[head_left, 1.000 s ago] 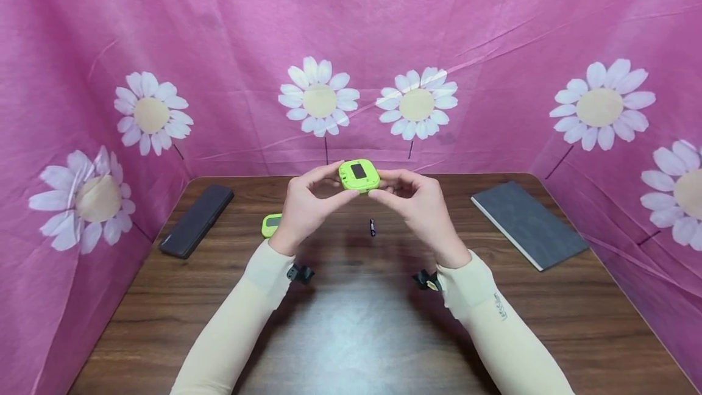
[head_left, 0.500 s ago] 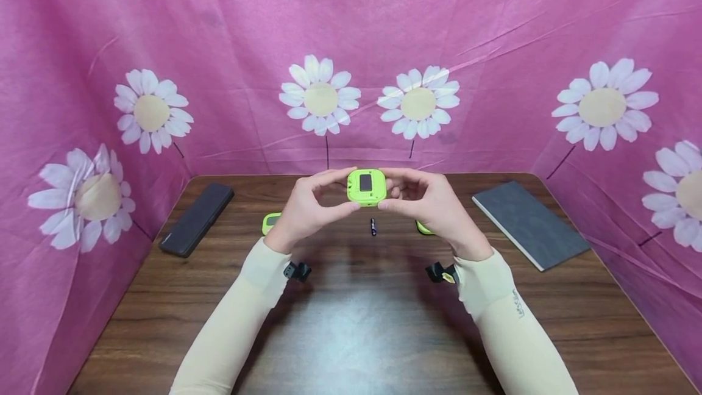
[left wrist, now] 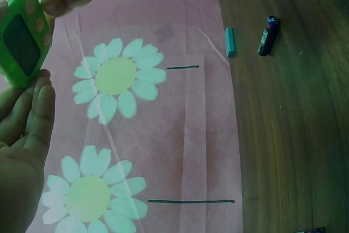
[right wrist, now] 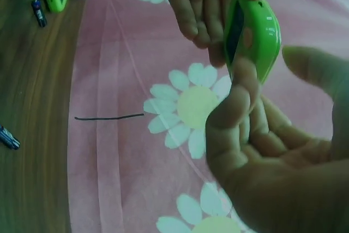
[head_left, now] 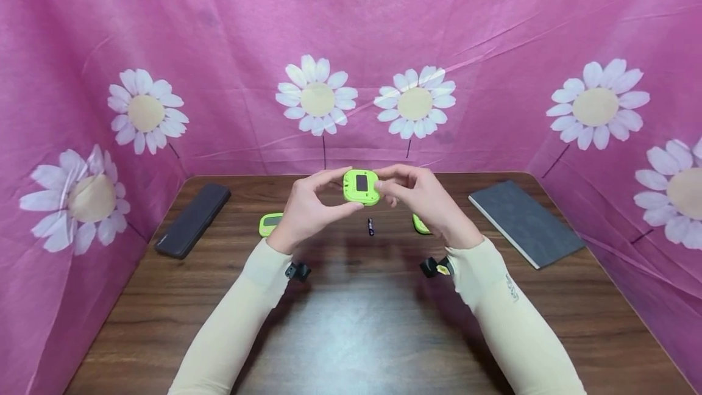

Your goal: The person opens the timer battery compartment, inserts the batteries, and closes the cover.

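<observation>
A lime-green digital timer (head_left: 361, 197) is held up above the table, its back with a dark rectangle toward the head camera. My left hand (head_left: 308, 207) pinches its left side between thumb and fingers. My right hand (head_left: 419, 194) is at its right edge, thumb tip overlapping the back. In the right wrist view a bent right finger (right wrist: 242, 83) reaches the timer's front, and the thumb lies close to its back. The left wrist view shows the timer's grey screen (left wrist: 22, 45) and round orange buttons.
A small dark battery (head_left: 370, 227) lies mid-table; another battery (right wrist: 38, 13) lies beside a second green timer (head_left: 265, 224). Partly behind my right hand is another green thing (head_left: 419, 225). A black case (head_left: 193, 219) lies left, a grey notebook (head_left: 526, 223) right. Flowered pink cloth surrounds the table.
The timer first came down and turned its back more toward the head camera, then shifted slightly left. My right thumb has moved from its lower corner up to the right edge.
</observation>
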### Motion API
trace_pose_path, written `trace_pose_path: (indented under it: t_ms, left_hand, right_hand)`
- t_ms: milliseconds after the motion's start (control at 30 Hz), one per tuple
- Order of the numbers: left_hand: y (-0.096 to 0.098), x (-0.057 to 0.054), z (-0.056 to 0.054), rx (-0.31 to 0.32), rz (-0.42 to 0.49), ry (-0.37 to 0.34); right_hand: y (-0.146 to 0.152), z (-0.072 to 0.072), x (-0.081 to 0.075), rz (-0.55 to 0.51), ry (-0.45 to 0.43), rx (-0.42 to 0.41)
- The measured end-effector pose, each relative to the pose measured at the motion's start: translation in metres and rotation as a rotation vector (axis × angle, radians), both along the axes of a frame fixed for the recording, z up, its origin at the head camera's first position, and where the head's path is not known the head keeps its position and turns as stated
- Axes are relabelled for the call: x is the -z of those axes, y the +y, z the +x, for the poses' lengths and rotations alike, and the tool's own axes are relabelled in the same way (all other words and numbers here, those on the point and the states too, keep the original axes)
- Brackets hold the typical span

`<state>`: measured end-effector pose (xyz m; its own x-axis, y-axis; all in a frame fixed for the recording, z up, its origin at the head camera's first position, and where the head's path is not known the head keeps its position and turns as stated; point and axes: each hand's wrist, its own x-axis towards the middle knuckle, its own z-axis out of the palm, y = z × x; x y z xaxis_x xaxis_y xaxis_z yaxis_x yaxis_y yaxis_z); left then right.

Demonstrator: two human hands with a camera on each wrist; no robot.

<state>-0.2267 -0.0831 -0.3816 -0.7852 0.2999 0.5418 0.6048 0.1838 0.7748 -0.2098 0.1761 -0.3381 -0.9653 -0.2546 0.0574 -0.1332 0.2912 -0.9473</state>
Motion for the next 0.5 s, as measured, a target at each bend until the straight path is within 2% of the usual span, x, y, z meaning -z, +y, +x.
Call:
trace_pose_path:
  t_ms: [100,233,500]
  left_hand:
    - [0.001,0.001,0.0,-0.035,-0.028,0.039]
    - [0.002,0.0,0.001,-0.052,-0.04,0.068]
    - [0.001,0.0,0.002,-0.068,-0.044,0.053]
  right_hand:
    - [-0.006,-0.008,-0.006,-0.037,-0.046,0.008]
    - [-0.011,-0.012,-0.013,-0.085,-0.095,0.029]
    - [-0.015,-0.011,-0.017,-0.121,-0.125,0.044]
